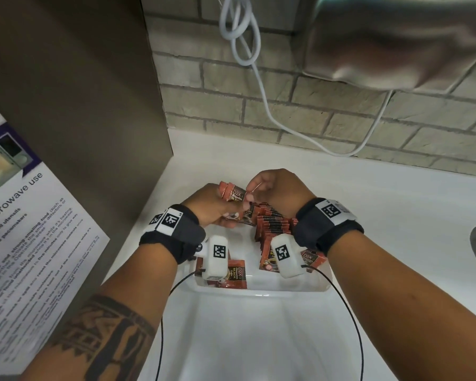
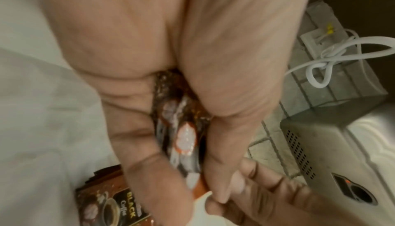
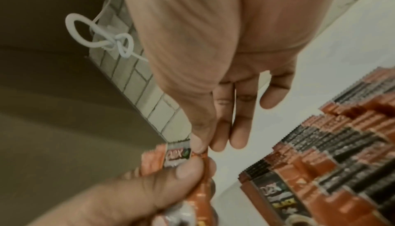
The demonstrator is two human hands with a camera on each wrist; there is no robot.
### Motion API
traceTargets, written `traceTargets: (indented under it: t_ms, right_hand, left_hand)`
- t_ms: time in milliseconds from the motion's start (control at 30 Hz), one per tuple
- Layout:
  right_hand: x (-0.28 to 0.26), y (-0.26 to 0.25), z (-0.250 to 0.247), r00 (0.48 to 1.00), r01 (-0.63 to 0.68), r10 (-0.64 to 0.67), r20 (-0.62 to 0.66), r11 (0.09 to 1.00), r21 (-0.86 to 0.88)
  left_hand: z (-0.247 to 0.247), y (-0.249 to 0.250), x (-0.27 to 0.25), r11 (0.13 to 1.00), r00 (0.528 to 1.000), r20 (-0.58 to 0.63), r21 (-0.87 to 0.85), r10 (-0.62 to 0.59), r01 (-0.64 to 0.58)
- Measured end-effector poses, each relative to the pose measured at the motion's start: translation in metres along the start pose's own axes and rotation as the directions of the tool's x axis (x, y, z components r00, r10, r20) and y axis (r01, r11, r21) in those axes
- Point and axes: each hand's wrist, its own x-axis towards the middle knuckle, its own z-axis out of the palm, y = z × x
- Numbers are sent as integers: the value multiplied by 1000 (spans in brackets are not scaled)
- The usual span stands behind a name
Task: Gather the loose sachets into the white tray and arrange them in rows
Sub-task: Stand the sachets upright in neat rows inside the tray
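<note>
Both hands meet over the far end of the tray [image 1: 261, 281], sharing a small stack of sachets [image 1: 232, 194].

The head view alone shows loose sachets [image 1: 238, 272] at the tray's near end; the right wrist view shows the standing rows [image 3: 333, 146]. The left hand [image 1: 206, 207] grips the stack between thumb and curled fingers; the right hand [image 1: 275, 189] pinches its top edge, other fingers straight.

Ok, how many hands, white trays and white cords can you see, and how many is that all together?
Hands: 2, the left hand and the right hand
White tray: 1
White cord: 1
Total: 4
</note>
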Motion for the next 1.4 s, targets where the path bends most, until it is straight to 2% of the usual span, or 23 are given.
traceTargets:
  t_ms: [100,267,333,433,467,533,633,800,1133,1400]
  right_hand:
    - [-1,-4,-2,1000,22,-22,1,998,51]
    - [2,-11,-3,999,48,-49,-1,997,-64]
    - [4,-8,-3,999,36,-41,-31,989,-141]
    - [6,0,0,998,8,-21,-51,971,-240]
    - [7,3,2,998,-13,-2,-57,965,-263]
    - [8,5,8,996,-64,43,-75,952,-299]
    - [9,5,13,991,-115,86,-99,935,-335]
    - [10,5,19,994,-109,96,-51,892,-439]
    - [15,11,25,996,-92,70,-63,862,-499]
    - [14,8,23,997,-80,67,-43,864,-498]
  left_hand:
    - [-1,-4,1,997,998,-34,65,52,-49]
    - [-5,-6,0,985,991,-72,139,112,-101]
    - [-9,-6,2,971,990,-120,235,73,-43]
    - [-15,-7,4,894,966,-236,401,-111,200]
    - [-15,-6,4,858,958,-234,444,-168,259]
    - [-7,-4,4,810,960,-155,515,-233,280]
    - [10,-3,8,714,963,-43,662,-266,227]
    - [24,-16,23,626,957,15,759,-290,178]
    - [28,-26,36,608,950,51,779,-307,154]
    - [30,-24,36,652,950,63,741,-307,161]
